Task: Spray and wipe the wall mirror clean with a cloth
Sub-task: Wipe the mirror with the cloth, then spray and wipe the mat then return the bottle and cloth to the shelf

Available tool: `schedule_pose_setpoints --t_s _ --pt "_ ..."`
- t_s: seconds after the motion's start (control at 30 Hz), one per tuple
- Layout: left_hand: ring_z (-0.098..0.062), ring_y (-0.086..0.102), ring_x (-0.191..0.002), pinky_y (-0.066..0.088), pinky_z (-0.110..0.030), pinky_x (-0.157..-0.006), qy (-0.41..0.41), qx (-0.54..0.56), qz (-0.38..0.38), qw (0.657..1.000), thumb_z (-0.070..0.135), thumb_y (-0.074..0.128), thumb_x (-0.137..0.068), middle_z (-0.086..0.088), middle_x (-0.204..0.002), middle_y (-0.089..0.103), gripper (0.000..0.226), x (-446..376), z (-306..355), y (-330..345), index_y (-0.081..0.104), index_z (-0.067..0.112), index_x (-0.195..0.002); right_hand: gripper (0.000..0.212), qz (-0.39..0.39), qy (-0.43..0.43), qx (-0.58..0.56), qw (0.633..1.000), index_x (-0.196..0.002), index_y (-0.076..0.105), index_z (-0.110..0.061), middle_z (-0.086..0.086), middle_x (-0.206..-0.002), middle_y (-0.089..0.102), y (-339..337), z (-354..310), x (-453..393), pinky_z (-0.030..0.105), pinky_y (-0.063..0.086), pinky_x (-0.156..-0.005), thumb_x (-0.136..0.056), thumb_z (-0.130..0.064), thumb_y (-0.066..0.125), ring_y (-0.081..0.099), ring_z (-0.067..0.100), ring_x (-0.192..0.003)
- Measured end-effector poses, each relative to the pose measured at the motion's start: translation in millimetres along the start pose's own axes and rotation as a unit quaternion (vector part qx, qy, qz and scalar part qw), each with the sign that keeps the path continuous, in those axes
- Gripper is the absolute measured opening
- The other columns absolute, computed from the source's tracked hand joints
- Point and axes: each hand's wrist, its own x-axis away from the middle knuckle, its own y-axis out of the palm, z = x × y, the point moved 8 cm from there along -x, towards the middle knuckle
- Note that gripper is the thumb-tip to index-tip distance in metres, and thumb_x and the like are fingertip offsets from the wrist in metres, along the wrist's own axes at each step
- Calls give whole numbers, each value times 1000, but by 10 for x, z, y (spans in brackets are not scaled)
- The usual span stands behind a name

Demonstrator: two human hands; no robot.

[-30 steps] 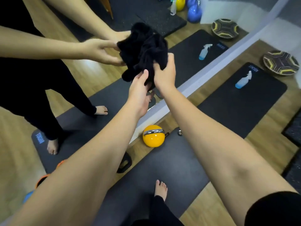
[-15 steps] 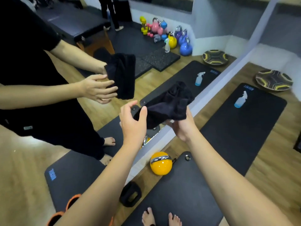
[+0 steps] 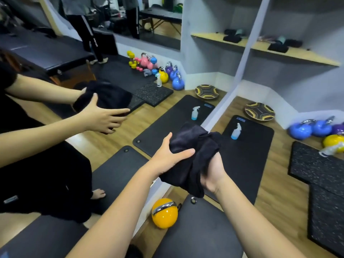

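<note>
**Cloth bunched in both hands, mirror at your left**

You stand on a black mat [image 3: 204, 229] laid over wood flooring [image 3: 275, 198], with the wall mirror [image 3: 93, 90] filling everything from 9 to 12 o'clock. Its white frame edge [image 3: 240, 71] runs from 6 o'clock up to 1 o'clock. A yellow kettlebell [image 3: 164, 214] sits against the mirror's foot at 6 o'clock, just beside your mat's corner.

Your right hand [image 3: 214, 172] has its fingers curled under the black cloth [image 3: 193, 151], gripping it in a bunch. Your left hand [image 3: 168, 155] lies against the cloth's near side with the fingers spread wide and straight, thumb up. The cloth hangs in the air at centre, apart from the glass.

The spray bottle [image 3: 236, 131] stands upright on a second black mat [image 3: 256, 155] at 1 o'clock. Beyond it a striped balance disc [image 3: 259, 111] lies on the floor, and blue kettlebells [image 3: 307, 128] cluster by the wall at 3 o'clock. Speckled rubber tiles [image 3: 320, 168] cover the floor at 4 o'clock. A wooden shelf [image 3: 297, 54] crosses the wall at 2 o'clock. Bare floor shows between the mats and tiles.
</note>
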Motion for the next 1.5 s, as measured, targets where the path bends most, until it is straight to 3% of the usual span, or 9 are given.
schedule_pose_setpoints --t_s 0.07,0.17,0.4,0.6,0.73,0.9,1.1,1.3,1.5 --pt "-15 62 -123 49 -39 -110 -43 53 -45 997 84 80 -55 12 -141 57 131 -70 26 140 27 31 -161 63 13 -13 -10 1000 -81 82 -10 15 -93 77 -115 -134 44 37 53 -75 -99 -54 41 77 25 -80" --pt "-20 74 -108 55 -44 -103 -97 80 -79 989 88 53 -73 4 -114 78 87 -179 73 342 68 23 -129 56 62 -18 -22 998 -97 76 -8 17 -95 77 -379 -301 43 36 54 -71 -95 -57 49 77 28 -77" --pt "-31 73 -110 56 -46 -100 -169 162 -39 972 55 59 -100 -12 -116 77 54 -1002 -25 835 71 11 -128 40 178 -66 -13 982 -92 65 -19 9 -86 72 -1231 -936 -231 32 49 -66 -105 -48 41 66 22 -79" --pt "-32 73 -110 52 -49 -107 -171 85 -102 976 42 85 -81 -13 -115 77 52 -1703 394 1522 75 9 -120 103 203 10 35 979 -113 74 -15 19 -104 76 -2009 -1611 -640 44 55 -85 -71 -98 30 69 38 -104" --pt "-28 76 -103 57 -50 -100 -75 43 -92 992 29 83 -87 -7 -111 79 35 -2256 922 2091 74 17 -119 83 147 13 132 980 -118 72 -22 9 -112 76 -2317 -2271 -797 48 52 -102 -70 -87 58 70 29 -110" --pt "-24 76 -101 59 -48 -96 -21 40 -74 996 17 80 -89 -1 -108 79 34 -2654 1346 2702 72 20 -122 50 188 -30 254 948 -113 72 -11 5 -98 79 -2781 -2904 -956 47 59 -92 -76 -40 87 75 24 -94" --pt "-26 74 -110 53 -47 -105 -100 76 -152 980 31 73 -96 -6 -115 78 33 -3078 1564 3072 71 16 -125 27 173 -65 173 967 -120 69 -14 8 -108 77 -3182 -3374 -1112 48 57 -93 -93 -15 67 74 27 -101" --pt "-29 73 -111 52 -49 -108 -118 75 -166 976 29 73 -96 -10 -116 77 37 -3877 1673 3379 70 10 -127 37 187 -90 111 972 -127 64 -15 11 -118 74 -3644 -3816 -1454 53 53 -99 -92 -24 73 71 30 -109" --pt "-29 75 -102 59 -40 -86 -121 116 -138 976 41 70 -97 -9 -106 79 36 -4979 1902 3778 72 12 -118 31 250 -131 104 954 -123 66 -16 9 -113 76 -4068 -4493 -2181 53 55 -97 -93 -22 72 72 30 -105"
